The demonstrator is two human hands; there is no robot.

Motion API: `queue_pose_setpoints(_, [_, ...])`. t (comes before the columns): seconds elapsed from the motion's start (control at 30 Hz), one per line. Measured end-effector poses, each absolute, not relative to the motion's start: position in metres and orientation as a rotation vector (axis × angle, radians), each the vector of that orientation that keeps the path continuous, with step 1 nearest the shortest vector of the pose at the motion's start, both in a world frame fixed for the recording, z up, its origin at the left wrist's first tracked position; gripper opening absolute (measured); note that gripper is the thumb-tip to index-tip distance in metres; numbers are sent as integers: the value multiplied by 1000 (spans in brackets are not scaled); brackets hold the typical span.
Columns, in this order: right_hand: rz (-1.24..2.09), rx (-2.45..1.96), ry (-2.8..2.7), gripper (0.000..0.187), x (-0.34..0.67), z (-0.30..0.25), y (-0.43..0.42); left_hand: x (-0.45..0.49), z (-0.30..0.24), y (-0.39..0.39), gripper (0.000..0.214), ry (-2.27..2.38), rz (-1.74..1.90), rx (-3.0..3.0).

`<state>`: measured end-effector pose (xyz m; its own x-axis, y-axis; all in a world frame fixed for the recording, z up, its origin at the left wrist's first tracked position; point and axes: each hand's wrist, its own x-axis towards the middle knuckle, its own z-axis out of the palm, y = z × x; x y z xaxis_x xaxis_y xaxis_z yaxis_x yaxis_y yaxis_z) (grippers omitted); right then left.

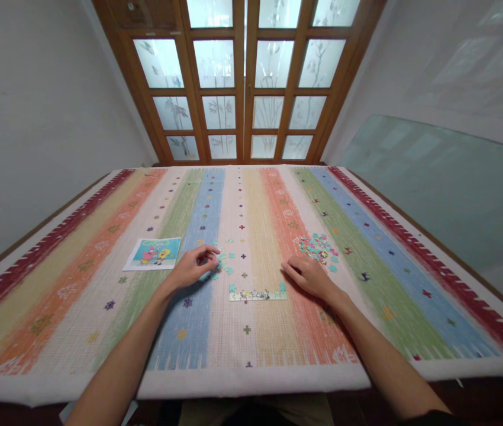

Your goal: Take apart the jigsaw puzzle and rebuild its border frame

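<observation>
My left hand (196, 265) hovers over a loose group of teal puzzle pieces (230, 270), its thumb and forefinger curled together. What lies between those fingertips, if anything, is too small to make out. On the cloth to the right rests my right hand (308, 276), fingers loosely folded, with no piece showing at its tips. Between and nearer than both hands lies a joined strip of puzzle pieces (258, 295), with a teal piece standing up at each end. Beyond my right hand is a heap of mixed-colour puzzle pieces (318, 247).
A printed cartoon picture (152, 254) lies flat, left of my left hand. Striped cloth (273, 331) covers the table. Wooden doors with frosted panes (245, 89) stand at the far end, and a glass panel (438, 201) leans along the right wall.
</observation>
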<state>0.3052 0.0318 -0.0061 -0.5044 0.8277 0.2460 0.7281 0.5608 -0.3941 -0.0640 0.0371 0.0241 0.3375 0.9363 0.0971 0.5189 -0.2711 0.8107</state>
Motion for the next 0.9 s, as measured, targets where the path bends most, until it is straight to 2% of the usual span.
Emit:
queue_pose_setpoints(0.4, [318,-1258,-2398,40,306,-10,32,-30,16,20,19,1170,562,2046])
queue_pose_setpoints(0.9, [280,-1238,-2420,39,306,-9,33,-35,11,23,13,1117,599,2276])
